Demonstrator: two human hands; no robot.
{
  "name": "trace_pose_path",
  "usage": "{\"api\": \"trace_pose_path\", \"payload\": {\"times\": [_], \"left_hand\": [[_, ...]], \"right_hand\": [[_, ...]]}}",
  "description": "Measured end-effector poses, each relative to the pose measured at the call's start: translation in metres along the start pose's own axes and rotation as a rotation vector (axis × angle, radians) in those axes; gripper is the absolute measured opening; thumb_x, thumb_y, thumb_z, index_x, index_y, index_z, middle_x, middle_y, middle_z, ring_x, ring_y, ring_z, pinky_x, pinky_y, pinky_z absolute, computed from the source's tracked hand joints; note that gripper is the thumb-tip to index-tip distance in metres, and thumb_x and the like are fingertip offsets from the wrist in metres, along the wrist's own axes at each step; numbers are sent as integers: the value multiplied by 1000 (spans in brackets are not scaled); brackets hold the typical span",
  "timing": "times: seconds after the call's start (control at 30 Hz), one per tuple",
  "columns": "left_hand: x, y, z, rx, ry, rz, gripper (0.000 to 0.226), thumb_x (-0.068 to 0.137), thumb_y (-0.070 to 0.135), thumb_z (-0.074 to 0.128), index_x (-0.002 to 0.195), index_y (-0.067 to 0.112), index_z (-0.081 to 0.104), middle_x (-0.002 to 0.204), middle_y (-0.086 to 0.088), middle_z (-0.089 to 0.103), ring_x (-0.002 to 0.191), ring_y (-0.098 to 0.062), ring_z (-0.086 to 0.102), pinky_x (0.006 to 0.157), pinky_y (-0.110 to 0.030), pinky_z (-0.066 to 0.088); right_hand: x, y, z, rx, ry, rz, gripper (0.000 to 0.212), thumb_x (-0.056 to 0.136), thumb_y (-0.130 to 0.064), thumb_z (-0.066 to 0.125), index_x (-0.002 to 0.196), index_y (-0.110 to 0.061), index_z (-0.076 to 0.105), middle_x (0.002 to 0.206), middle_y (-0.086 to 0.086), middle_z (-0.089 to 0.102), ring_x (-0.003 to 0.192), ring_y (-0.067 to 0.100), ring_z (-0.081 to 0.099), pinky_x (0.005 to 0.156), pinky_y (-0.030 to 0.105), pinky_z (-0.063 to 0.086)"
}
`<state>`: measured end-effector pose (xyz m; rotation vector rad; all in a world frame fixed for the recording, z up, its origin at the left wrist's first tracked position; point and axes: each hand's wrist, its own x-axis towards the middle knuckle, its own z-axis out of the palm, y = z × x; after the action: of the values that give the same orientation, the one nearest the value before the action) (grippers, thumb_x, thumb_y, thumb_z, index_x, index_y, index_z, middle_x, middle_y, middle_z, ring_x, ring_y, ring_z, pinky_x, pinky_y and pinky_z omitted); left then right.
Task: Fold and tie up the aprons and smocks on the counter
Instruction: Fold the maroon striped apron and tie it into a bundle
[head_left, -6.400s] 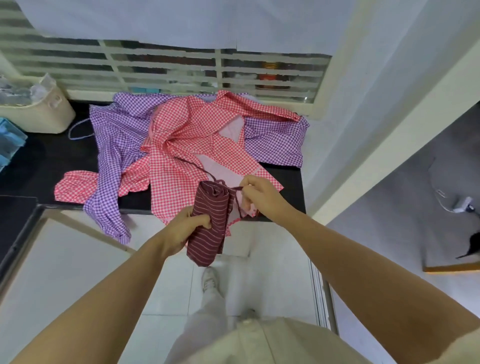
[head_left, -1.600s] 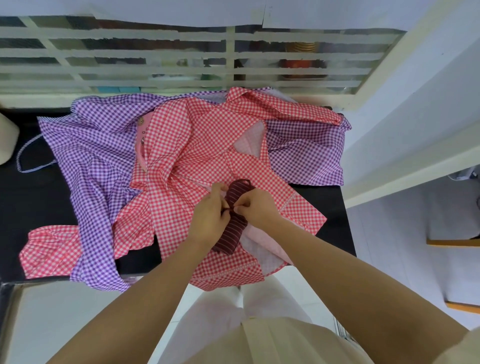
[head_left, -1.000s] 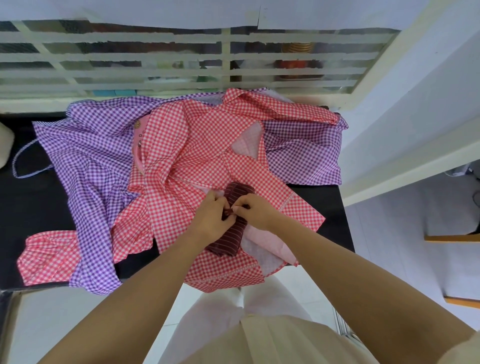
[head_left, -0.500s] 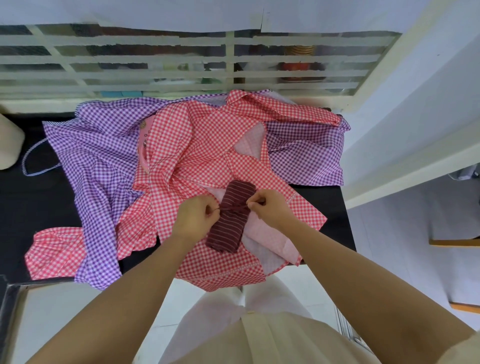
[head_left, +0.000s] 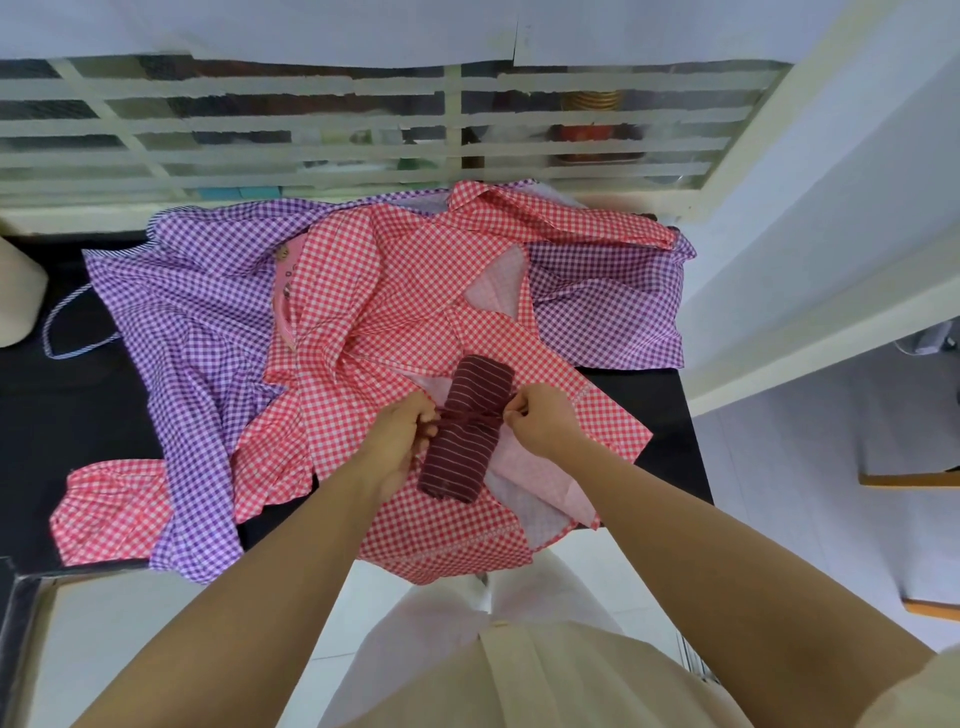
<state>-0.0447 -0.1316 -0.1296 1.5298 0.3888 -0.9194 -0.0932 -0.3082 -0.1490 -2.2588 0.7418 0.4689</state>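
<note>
A dark red striped apron (head_left: 465, 431), rolled into a bundle, lies on top of the red gingham smock (head_left: 395, 322). A thin dark red tie string (head_left: 475, 418) runs across the bundle's middle. My left hand (head_left: 402, 434) pinches the string's left end beside the bundle. My right hand (head_left: 540, 421) pinches the right end on the other side. Both hands are pulled apart with the string taut between them. Under the red smock spreads a purple gingham smock (head_left: 176, 312).
The black counter (head_left: 57, 415) ends at a front edge near my body and at a right edge by the white wall (head_left: 810, 260). A slatted window (head_left: 311, 130) stands behind the clothes. A cream container (head_left: 18, 296) sits at the far left.
Earlier I held the rolled apron in the air, then laid it on the red smock. My hands worked the string together at the middle, then drew apart sideways, tightening it.
</note>
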Motion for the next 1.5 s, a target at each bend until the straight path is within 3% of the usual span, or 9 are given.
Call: {"api": "trace_pose_path", "payload": {"times": [0.4,0.6,0.77,0.87,1.0,1.17,1.27,1.4,1.5], "left_hand": [[5,10,1,-164,-102,177,30,100,23,44,86,8,66,107,-9,73,98,-16,67,92,-28,47],[15,8,20,313,-86,308,25,103,15,44,106,5,66,80,-2,66,83,-14,60,84,-21,46],[27,3,32,942,-69,522,21,103,22,42,108,12,59,83,4,58,74,-14,54,74,-30,45],[29,0,36,1157,-90,690,13,99,22,51,91,16,59,70,15,52,60,-1,45,60,-15,33],[29,-2,32,978,-71,730,30,103,11,42,88,5,68,77,8,61,60,1,50,61,-6,39],[29,3,28,813,-117,503,24,105,13,33,94,4,52,65,4,53,55,-8,50,54,-19,45],[32,2,25,825,-152,493,26,105,16,33,92,2,51,63,-1,53,60,-22,54,64,-43,52],[28,3,22,787,-148,448,22,106,16,30,101,5,48,65,0,57,61,-12,51,60,-20,43],[34,4,19,663,-133,353,20,106,13,31,101,13,51,69,-1,59,68,-14,52,65,-23,41]], "right_hand": [[0,3,4,39,29,-42,11,92,-4,57,92,-9,67,90,5,67,77,11,56,59,10,38],[3,7,-8,66,-55,-35,6,89,-14,68,92,-12,73,91,1,68,85,14,62,80,27,53],[4,-5,-30,146,-51,-122,12,86,-17,71,76,-20,66,78,-3,68,71,6,60,67,21,48],[1,-20,-33,278,-100,-248,4,87,-12,69,85,-14,66,81,2,71,73,10,67,66,21,55],[1,-27,-30,469,-118,-288,11,90,-6,61,100,-12,64,91,6,69,77,16,65,67,21,55],[3,-10,-17,374,-187,-275,37,86,2,59,120,-14,62,107,6,65,90,19,63,74,24,54],[3,-9,-11,342,-103,-283,24,86,-7,70,110,-12,67,96,4,68,83,14,65,75,19,55],[7,-10,-10,314,-52,-228,5,86,-6,70,87,-11,68,76,4,71,70,14,68,72,28,58],[4,-8,-12,283,-31,-238,8,83,-6,69,80,-12,65,68,2,68,61,9,64,65,24,56]]}}
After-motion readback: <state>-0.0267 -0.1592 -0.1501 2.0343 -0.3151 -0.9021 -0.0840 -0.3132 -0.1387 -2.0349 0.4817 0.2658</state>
